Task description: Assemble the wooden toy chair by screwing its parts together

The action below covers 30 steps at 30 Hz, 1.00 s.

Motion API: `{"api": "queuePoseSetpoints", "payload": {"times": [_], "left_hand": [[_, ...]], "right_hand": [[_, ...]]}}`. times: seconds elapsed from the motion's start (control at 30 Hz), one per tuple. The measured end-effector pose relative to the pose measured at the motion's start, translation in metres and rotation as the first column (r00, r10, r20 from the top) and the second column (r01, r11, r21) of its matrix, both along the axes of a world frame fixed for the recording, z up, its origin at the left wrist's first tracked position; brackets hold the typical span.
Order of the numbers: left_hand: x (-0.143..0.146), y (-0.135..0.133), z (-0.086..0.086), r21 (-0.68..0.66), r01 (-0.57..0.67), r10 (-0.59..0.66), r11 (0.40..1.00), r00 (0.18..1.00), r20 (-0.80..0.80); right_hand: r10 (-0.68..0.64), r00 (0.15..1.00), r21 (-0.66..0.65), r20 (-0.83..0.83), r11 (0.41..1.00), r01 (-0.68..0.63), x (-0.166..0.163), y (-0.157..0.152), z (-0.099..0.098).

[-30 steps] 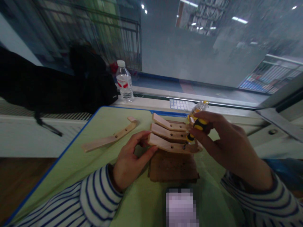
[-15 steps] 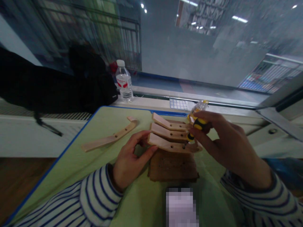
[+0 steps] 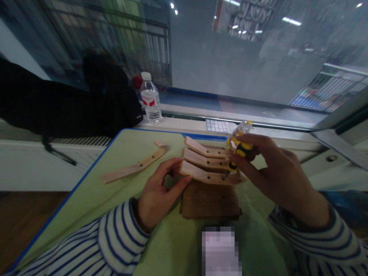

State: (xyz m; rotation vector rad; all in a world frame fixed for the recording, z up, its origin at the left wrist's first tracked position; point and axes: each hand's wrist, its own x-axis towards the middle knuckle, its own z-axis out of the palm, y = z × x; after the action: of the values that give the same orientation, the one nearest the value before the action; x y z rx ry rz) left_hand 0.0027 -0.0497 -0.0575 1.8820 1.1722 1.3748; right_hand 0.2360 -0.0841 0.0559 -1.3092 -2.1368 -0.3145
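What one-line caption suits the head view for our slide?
Right hand holds a yellow screwdriver to a wooden slat; left hand grips the slat's end.

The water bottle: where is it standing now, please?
Head view: the water bottle stands upright on the windowsill, left of centre, beyond the green table, beside the black bag.

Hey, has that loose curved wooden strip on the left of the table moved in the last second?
No. The wooden strip lies at the same spot and angle relative to the water bottle and the table.
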Motion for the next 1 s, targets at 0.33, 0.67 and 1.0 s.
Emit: {"api": "queuePoseSetpoints", "payload": {"times": [0.33, 0.67, 1.0], "left_hand": [[0.000, 0.000, 0.000, -0.001, 0.032, -0.032, 0.999, 0.999, 0.035], [-0.001, -0.001, 0.002, 0.085, -0.029, 0.032, 0.996, 0.999, -0.029], [-0.005, -0.001, 0.006, 0.243, -0.046, 0.072, 0.969, 0.992, -0.100]], "right_hand": [[-0.024, 1.000, 0.019, -0.010, 1.000, 0.024, 0.001, 0.000, -0.004], [-0.014, 0.999, -0.003, -0.033, 1.000, 0.014, 0.001, 0.001, -0.002], [0.016, 0.999, -0.045, -0.042, 0.999, -0.018, 0.001, 0.001, 0.001]]}}
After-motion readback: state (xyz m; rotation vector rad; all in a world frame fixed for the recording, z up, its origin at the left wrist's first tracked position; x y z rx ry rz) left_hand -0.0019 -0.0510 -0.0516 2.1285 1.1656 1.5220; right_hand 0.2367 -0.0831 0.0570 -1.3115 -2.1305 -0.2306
